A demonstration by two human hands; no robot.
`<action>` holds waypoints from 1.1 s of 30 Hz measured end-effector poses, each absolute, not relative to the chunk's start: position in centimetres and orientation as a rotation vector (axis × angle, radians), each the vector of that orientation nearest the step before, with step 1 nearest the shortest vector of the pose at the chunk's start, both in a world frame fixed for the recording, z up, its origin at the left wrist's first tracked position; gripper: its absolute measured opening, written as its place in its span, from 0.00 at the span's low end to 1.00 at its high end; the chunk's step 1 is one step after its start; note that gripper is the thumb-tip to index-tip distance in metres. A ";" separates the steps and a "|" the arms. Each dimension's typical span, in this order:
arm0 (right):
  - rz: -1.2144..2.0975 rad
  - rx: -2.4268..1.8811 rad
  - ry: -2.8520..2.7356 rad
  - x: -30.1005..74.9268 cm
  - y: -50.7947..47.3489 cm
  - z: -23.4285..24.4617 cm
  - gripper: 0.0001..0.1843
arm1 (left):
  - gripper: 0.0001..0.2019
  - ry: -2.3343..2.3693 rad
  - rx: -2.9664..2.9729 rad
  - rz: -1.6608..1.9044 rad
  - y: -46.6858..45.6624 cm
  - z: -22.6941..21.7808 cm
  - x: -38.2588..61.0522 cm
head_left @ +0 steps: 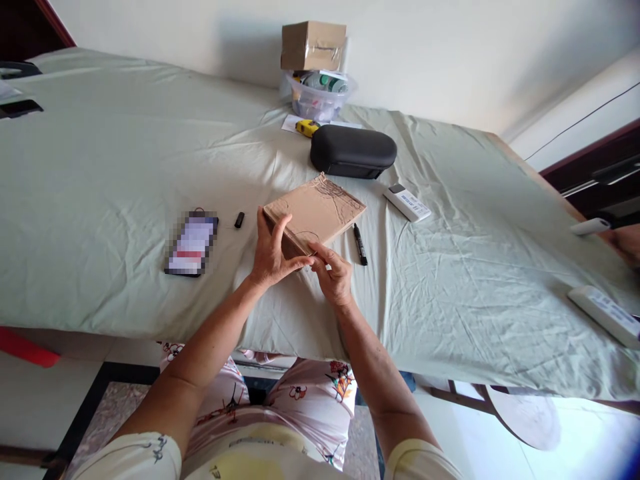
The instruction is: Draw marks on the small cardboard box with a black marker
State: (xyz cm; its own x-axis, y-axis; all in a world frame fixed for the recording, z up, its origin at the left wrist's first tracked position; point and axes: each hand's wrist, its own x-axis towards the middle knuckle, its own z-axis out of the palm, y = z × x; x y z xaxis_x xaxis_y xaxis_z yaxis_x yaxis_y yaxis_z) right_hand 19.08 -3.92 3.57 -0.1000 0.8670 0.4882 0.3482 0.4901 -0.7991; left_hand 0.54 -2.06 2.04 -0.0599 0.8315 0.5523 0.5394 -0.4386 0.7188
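Observation:
A flat brown cardboard box [320, 212] with scribbled lines on its lid lies on the pale green cloth near the table's front edge. My left hand [271, 252] grips its near left corner, fingers wrapped over the edge. My right hand [333, 272] pinches the near corner of the same box from the right, thumb and fingers pressed together. A black marker pen [360, 244] lies just right of the box, and its small black cap [239, 219] rests to the left.
A phone [193, 244] lies left of the box. Behind it sit a black oval case [353, 151], a white remote [407, 203], a yellow tape measure [307, 127], and a plastic tub [319, 97] with a cardboard box [313, 45] on top. Another remote [606, 313] lies far right.

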 end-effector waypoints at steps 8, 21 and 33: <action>0.692 -1.040 -1.607 19.2 -3.6 4.1 0.22 | 0.61 1.485 2.018 1.501 -2.0 2.0 0.9; 0.410 -1.248 -1.541 21.0 -2.3 3.7 0.22 | 0.20 1.282 2.380 1.595 -2.0 2.2 0.3; 0.175 -1.446 -1.134 25.7 -0.3 3.9 0.25 | 0.16 1.175 2.329 1.768 -1.3 3.1 -1.8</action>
State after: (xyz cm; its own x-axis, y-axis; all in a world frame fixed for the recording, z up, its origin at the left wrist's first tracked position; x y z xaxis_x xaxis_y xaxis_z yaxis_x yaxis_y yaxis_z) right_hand 25.68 -0.30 3.93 0.5087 0.7030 0.4969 0.5206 0.2086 -0.8280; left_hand -1.79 -1.34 3.07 0.0925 0.5460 0.8326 0.5566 -0.7217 0.4115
